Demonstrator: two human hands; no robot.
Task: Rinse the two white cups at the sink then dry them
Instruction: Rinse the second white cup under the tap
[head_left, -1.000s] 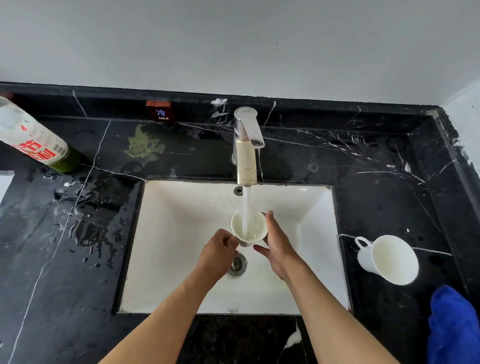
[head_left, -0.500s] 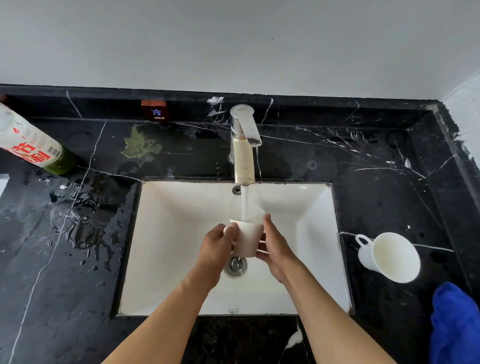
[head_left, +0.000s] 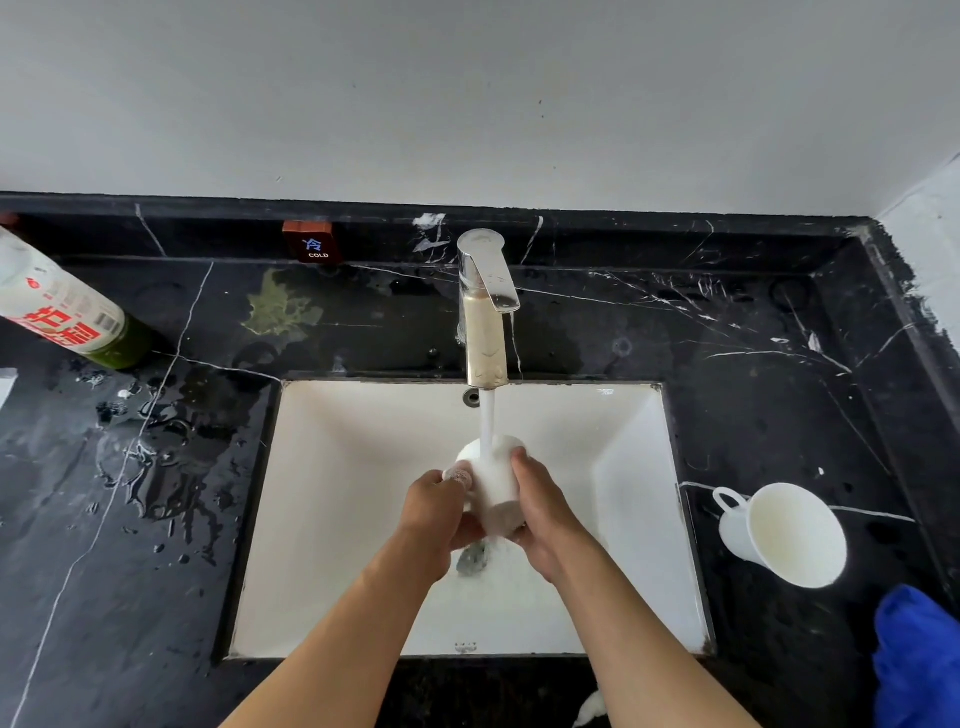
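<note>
I hold one white cup (head_left: 493, 483) over the white sink (head_left: 337, 493), tipped so its base points up and away under the running water from the metal faucet (head_left: 484, 312). My left hand (head_left: 439, 512) grips its left side and my right hand (head_left: 545, 512) its right side. The stream hits the cup's outer wall. Its mouth faces down toward me and is blurred. The second white cup (head_left: 779, 530) stands on the black counter to the right of the sink, handle to the left, tilted in this wide view.
A blue cloth (head_left: 919, 660) lies at the counter's right front edge. A bottle with a red label (head_left: 62, 312) stands at the far left. Water is puddled on the black marble counter (head_left: 156, 467) left of the sink. A small "COLD" sign (head_left: 314, 244) sits on the backsplash.
The cup went from upright, catching water inside, to tipped over with its base toward the faucet. Both hands shifted slightly with it and stayed on the cup.
</note>
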